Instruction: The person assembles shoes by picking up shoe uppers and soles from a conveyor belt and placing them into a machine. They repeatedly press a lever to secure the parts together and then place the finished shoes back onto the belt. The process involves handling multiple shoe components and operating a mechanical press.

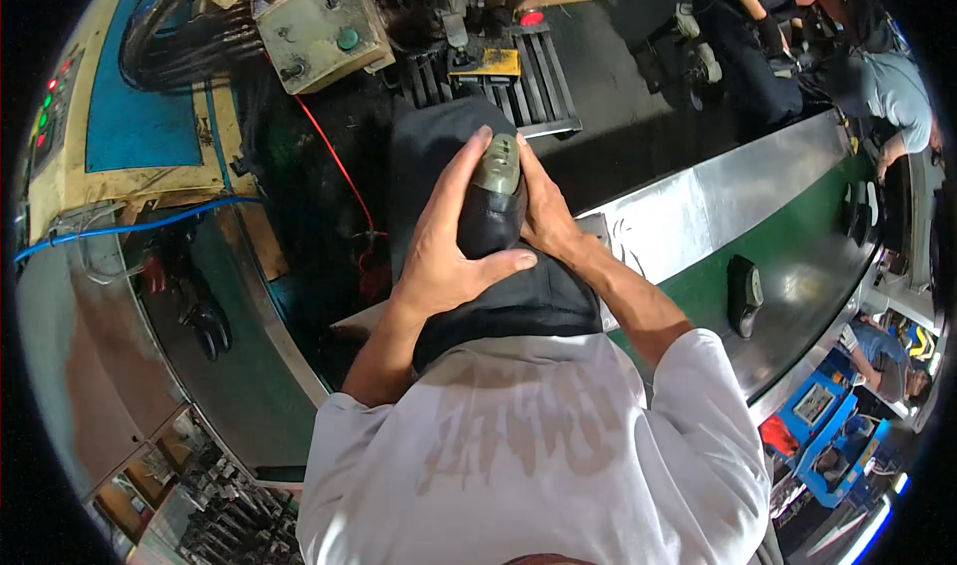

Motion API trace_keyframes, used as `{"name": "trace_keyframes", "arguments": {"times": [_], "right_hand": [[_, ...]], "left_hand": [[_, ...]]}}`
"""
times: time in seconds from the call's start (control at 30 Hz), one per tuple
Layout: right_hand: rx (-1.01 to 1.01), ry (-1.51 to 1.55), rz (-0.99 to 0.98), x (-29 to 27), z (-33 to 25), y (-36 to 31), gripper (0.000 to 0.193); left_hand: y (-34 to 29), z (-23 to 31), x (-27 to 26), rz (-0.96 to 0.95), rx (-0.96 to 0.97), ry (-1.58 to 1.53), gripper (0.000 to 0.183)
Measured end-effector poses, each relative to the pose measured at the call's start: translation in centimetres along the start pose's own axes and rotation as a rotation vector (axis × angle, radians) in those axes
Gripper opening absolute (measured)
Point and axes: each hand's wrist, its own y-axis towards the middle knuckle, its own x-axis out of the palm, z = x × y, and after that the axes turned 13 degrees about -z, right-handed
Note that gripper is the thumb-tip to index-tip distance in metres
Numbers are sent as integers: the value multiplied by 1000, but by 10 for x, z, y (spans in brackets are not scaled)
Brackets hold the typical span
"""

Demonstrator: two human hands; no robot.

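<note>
Handling step, by the look of it: your left hand (439,256) and right hand (548,214) are clamped on 1 black shoe (487,228), 1 per side, over your lap (543,301), last (498,169) showing at its far end. Next move likely calls for an even 2-hand hold. Green belt (688,291) with other shoes (740,296) runs along your right.

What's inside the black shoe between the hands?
A greenish block pokes out of the shoe, with small dark holes on top. The rest can't be seen because the shoe covers it.
</note>
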Motion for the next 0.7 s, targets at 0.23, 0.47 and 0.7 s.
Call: {"name": "trace_keyframes", "arguments": {"times": [0.23,0.47,0.7], "right_hand": [[-62,116,56,16,19,-8,115],[-135,34,147,28,30,-15,112],[-63,59,105,13,17,-6,113]], "left_hand": [[13,7,0,-96,54,177,87],[18,6,4,-106,81,158,71],[22,-3,-7,-147,31,19,81]]}}
